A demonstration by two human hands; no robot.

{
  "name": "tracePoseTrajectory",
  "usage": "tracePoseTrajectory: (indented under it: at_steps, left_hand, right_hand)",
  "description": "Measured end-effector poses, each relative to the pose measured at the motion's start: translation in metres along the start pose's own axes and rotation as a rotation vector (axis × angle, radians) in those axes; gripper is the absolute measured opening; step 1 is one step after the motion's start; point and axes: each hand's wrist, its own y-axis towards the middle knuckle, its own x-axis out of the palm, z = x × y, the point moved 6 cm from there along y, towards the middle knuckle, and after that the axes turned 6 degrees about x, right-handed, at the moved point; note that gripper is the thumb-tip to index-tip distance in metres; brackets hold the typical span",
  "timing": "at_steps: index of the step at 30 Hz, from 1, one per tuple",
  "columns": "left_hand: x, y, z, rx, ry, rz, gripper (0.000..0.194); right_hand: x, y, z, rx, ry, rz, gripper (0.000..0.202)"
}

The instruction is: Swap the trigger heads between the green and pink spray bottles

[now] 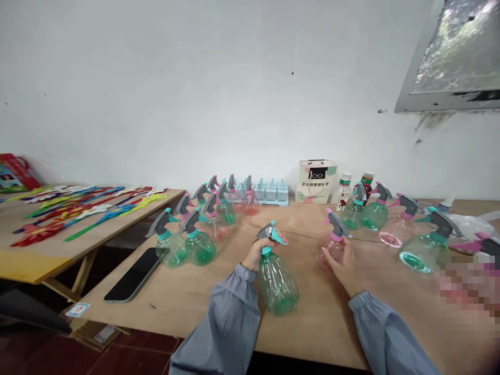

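Note:
In the head view my left hand (258,252) is closed round the neck of a green spray bottle (278,286) with a grey and teal nozzle, which tilts a little over the table's front part. To the right, my right hand (344,263) has its fingers round the body of a pink spray bottle (327,244) with a grey and pink nozzle. Several green and pink bottles are grouped at the left, two green ones (200,248) (171,250) nearest. More bottles stand at the right, among them a green one (424,254) and a pink one (395,229).
A phone (133,276) lies at the table's left edge. Behind are a light blue mould tray (273,194), a paper bag (315,182) and two labelled bottles (344,191). Colourful craft flowers (42,233) cover the left table. Plastic wrap (469,225) is at the right.

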Motion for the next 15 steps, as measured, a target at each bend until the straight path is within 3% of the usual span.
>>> tracePoseTrajectory:
  at_steps: [3,8,11,15]
  left_hand:
    - [-0.001,-0.001,-0.001,-0.005,0.016,0.028,0.027]
    - [-0.011,-0.001,0.008,0.075,0.148,0.076,0.014]
    - [-0.021,-0.001,0.026,0.165,0.359,0.113,0.018]
    - [-0.044,-0.001,0.058,0.346,0.699,0.246,0.027]
  right_hand:
    - [0.001,0.0,0.0,0.014,0.006,-0.032,0.072]
    - [0.001,-0.001,0.0,0.007,0.01,-0.028,0.071]
    - [0.002,-0.001,0.002,0.01,0.015,-0.03,0.069]
    - [0.003,-0.001,0.005,0.008,0.015,-0.029,0.068]
